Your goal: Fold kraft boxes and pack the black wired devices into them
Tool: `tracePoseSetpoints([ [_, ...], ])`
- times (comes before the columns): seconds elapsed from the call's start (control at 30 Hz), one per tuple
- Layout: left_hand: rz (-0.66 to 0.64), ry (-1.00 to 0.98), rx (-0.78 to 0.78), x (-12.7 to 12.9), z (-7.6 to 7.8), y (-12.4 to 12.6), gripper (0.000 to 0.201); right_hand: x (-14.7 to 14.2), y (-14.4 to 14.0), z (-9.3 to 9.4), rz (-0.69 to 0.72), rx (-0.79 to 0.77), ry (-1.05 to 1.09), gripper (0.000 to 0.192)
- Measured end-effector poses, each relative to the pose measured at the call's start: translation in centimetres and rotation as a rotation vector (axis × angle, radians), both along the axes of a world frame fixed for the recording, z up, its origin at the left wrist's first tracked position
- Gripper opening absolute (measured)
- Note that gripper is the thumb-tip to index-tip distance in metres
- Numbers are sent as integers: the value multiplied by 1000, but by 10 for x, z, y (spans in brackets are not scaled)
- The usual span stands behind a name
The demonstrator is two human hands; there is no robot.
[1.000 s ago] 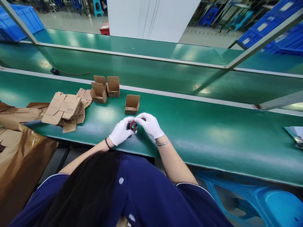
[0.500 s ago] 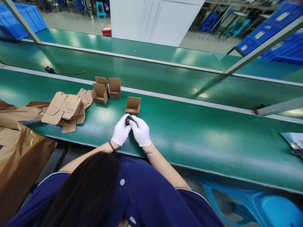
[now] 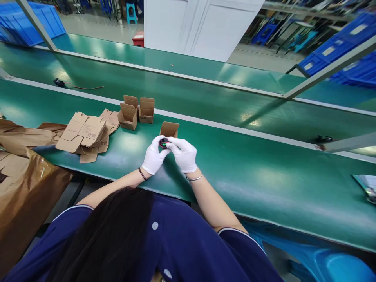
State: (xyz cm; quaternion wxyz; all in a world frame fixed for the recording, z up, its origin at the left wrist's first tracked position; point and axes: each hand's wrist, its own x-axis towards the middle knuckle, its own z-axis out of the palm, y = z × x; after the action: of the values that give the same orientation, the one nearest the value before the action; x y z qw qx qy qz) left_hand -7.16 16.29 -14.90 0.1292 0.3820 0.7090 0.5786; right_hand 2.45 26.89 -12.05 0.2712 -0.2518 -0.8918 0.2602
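Note:
Between my white-gloved hands is a small round black part with a green spot and a reddish edge; its exact kind is too small to tell. My left hand pinches it from the left. The fingertips of my right hand are closed on its right side. Just beyond them an open cardboard box stands on the green bench, its lower part hidden by my hands. Several more open boxes stand farther left, flaps raised.
Flattened cardboard boxes lie piled at left beside brown wrapping paper. A black part with a thin cord lies across the white divider. Metal posts rise from the bench; a blue stool stands at lower right.
The hands and the black part have come slightly nearer the open box. My right hand has turned and spread a little away from the left. The whole view has shifted slightly.

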Motion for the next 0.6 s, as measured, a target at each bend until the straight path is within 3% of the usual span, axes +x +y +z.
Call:
tracePoseSetpoints([
  [0.1, 40, 217, -30, -22, 4, 10, 95, -8, 26, 20, 21, 107, -88, 30],
  [0.2, 6, 265, -87, -52, 0, 25, 138, -21, 46, 40, 111, 299, -273, 34],
  [0.27, -116, 219, -161, -69, -4, 33, 137, -33, 51, 49, 195, 418, -436, 37],
  [0.33, -212, 162, -269, -79, -7, 38, 124, -46, 50, 54, 273, 472, -599, 36],
  [0.47, -218, 183, -398, -76, -8, 43, 104, -72, 41, 51, 404, 397, -867, 20],
  [0.6, -210, 206, -423, -63, -5, 40, 99, -85, 38, 38, 391, 337, -890, 18],
])
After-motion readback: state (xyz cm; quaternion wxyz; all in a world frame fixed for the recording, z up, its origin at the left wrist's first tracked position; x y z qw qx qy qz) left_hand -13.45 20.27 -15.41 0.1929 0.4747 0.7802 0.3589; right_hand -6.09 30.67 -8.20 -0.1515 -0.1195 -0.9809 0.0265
